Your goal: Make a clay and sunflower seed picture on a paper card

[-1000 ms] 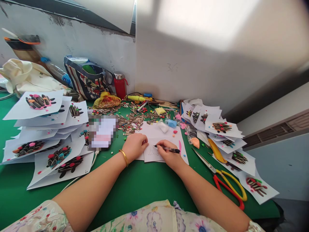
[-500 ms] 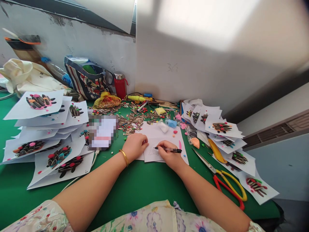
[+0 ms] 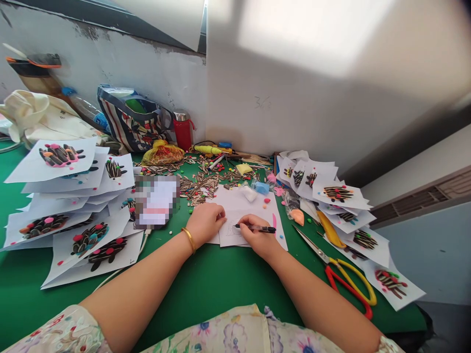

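My right hand (image 3: 257, 237) is closed around a black pen (image 3: 263, 229), its tip on a small line drawing on a white sheet (image 3: 230, 240). My left hand (image 3: 206, 223), with a gold bangle at the wrist, rests on the left edge of the paper. Its fingers are curled together; whether anything is under them is hidden. Behind the sheet lie a blue clay lump (image 3: 262, 188) and a white clay lump (image 3: 249, 193). Sunflower seeds (image 3: 200, 186) are scattered beyond my left hand. A phone (image 3: 156, 202) with a blurred screen lies left of that hand.
Stacked papers with seed pictures stand left (image 3: 69, 203) and right (image 3: 353, 215). Open scissors (image 3: 327, 260) with red and yellow handles lie beside my right forearm, near a yellow cutter (image 3: 329, 230). A red flask (image 3: 183, 131) and a striped bag (image 3: 128, 120) stand at the back.
The pen and my right fingers have shifted very slightly to the left, and the drawing shows a few more lines. My left hand has stayed in place.
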Motion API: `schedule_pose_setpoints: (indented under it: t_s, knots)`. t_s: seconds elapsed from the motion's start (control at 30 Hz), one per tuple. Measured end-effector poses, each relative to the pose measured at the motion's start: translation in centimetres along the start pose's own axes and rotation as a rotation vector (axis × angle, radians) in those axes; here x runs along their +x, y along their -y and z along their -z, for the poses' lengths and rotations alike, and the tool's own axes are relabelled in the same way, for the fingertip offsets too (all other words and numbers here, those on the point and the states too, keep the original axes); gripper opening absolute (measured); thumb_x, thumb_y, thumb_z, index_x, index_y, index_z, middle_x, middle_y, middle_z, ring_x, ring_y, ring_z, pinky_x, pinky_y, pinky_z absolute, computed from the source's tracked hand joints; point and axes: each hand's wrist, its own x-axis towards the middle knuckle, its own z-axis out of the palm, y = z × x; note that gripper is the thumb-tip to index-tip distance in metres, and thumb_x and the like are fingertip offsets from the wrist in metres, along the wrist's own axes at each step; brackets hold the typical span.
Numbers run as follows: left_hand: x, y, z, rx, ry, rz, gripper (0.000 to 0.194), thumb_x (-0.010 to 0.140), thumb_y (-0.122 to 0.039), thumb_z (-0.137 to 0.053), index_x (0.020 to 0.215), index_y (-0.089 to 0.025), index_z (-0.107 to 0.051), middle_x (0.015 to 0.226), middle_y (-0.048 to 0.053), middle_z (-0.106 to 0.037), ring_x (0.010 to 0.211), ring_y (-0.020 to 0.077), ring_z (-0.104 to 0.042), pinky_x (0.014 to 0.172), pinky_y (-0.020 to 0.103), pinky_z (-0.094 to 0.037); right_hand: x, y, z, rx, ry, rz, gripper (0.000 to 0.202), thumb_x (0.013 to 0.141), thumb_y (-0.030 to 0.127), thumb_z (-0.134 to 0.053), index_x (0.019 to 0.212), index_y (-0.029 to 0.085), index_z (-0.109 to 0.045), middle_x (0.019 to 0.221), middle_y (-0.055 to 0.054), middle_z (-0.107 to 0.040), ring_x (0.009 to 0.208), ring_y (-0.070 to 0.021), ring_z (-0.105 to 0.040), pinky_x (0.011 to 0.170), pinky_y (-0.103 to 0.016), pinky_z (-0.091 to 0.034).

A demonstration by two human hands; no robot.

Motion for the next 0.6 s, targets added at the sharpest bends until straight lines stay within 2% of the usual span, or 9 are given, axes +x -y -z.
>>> schedule_pose_setpoints:
  t_s: [0.2, 0.47, 0.6]
  knots:
    - [-0.03, 0.02, -0.07, -0.002, 0.004, -0.002, 0.009, 0.082, -0.031, -0.064, 0.080, -0.022, -0.066, 0.078, 0.002, -0.068, 0.077, 0.0195, -0.059, 0.071, 0.031, -0.038, 0.03, -0.06, 0.00, -0.031, -0.004, 0.038, 0.015, 0.083, 0.026, -0.052, 0.083, 0.022, -0.066, 0.082, 0.000, -0.067, 0.076, -0.0166, -0.059, 0.068, -0.027, -0.044]
    - [0.00, 0.11, -0.17, -0.004, 0.009, -0.001, 0.009, 0.082, -0.031, -0.064, 0.080, -0.022, -0.066, 0.080, 0.002, -0.068, 0.079, 0.0197, -0.059, 0.072, 0.031, -0.038, 0.13, -0.35, 0.00, -0.009, -0.030, 0.005, 0.016, 0.084, 0.028, -0.052, 0.084, 0.022, -0.066, 0.076, 0.000, -0.065, 0.070, -0.0165, -0.056, 0.062, -0.026, -0.042]
    - [0.04, 0.04, -0.09, -0.004, 0.011, 0.002, 0.010, 0.082, -0.031, -0.064, 0.080, -0.022, -0.066, 0.079, 0.002, -0.068, 0.078, 0.0196, -0.059, 0.072, 0.031, -0.039, 0.17, -0.32, 0.02, -0.025, -0.029, 0.034, 0.016, 0.084, 0.028, -0.052, 0.085, 0.022, -0.066, 0.080, 0.000, -0.066, 0.074, -0.0168, -0.057, 0.066, -0.027, -0.043]
